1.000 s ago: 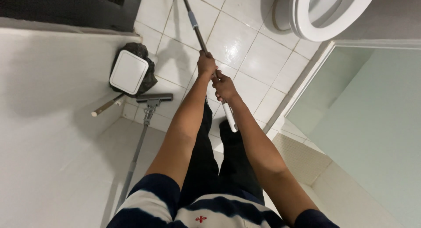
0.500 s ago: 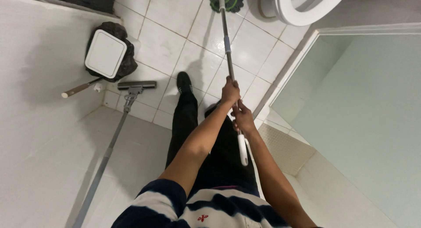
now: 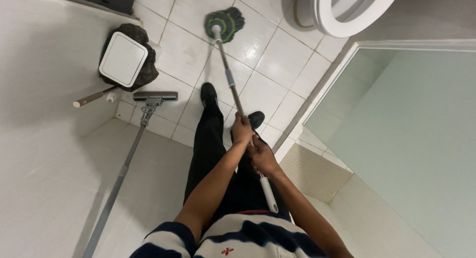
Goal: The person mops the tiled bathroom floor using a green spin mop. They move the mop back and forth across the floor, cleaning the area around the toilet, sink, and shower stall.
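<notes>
We stand on the white tiled floor (image 3: 277, 59) with the mop (image 3: 233, 89) running straight out ahead of us, its long axis going from our chest to its dark head (image 3: 224, 24) well beyond both hands, near the toilet (image 3: 342, 12). Our left hand (image 3: 242, 130) wraps the pole farther along and nearer the head; our right hand (image 3: 262, 158) grips it just behind, with the white end (image 3: 268, 193) trailing back toward us.

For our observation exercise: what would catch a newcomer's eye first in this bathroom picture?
Both hands, left hand above right hand, grip a long mop pole at centre, its dark green-ringed mop head on the white tiled floor. A toilet sits top right; a squeegee leans at the left.
</notes>
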